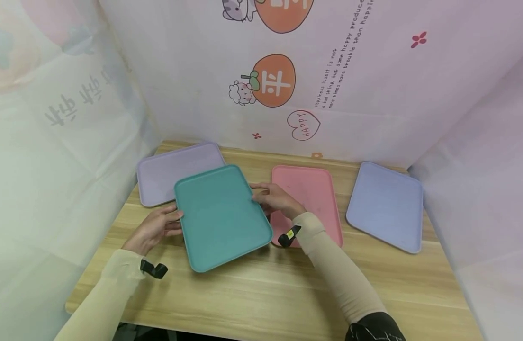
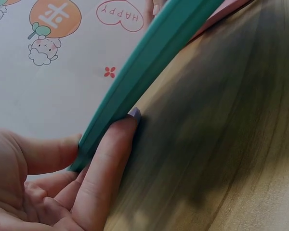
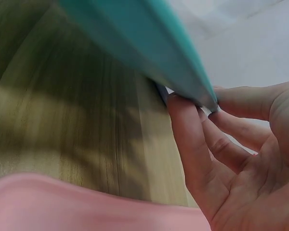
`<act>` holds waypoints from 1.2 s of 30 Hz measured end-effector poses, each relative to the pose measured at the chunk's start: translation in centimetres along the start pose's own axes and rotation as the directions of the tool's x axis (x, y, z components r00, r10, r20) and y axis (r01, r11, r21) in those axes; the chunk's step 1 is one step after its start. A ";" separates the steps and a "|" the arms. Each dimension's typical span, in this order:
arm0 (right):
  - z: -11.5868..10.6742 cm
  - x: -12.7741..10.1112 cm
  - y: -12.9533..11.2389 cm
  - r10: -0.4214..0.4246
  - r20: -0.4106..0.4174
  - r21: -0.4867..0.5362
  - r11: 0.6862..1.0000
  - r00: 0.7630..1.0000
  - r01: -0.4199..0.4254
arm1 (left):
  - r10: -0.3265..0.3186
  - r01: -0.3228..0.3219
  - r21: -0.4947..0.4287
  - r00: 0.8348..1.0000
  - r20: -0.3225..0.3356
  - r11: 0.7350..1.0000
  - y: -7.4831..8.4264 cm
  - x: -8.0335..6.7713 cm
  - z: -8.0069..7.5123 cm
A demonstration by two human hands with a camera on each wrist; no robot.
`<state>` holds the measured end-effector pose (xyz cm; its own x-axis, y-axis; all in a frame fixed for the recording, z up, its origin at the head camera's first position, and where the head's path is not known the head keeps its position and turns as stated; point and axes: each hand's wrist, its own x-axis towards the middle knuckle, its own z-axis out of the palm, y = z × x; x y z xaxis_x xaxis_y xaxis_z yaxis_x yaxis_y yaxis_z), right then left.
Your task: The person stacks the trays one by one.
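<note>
Teal tray between both hands' fingers.

Four trays sit on the desk. The held tray overlaps the far-left tray; right of it lies another tray, then the rightmost tray.

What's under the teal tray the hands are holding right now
The teal tray is lifted off the wooden table; bare tabletop shows beneath in both wrist views. Its far corner overlaps the lavender tray, hiding that tray's near corner.
</note>
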<state>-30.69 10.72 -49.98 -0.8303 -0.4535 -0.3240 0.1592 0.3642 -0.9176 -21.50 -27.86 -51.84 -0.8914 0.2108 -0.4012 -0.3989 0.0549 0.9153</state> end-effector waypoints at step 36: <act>-5.0 -4.4 3.5 0.034 -0.164 -0.028 0.999 0.986 -0.039 | 0.057 -0.054 0.037 0.996 -0.067 0.998 2.3 4.7 7.7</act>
<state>-29.09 18.05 -50.64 -0.9008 -0.3010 -0.3131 0.1768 0.4044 -0.8973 -24.95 -19.19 -51.35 -0.9250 0.1478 -0.3500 -0.3417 0.0792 0.9365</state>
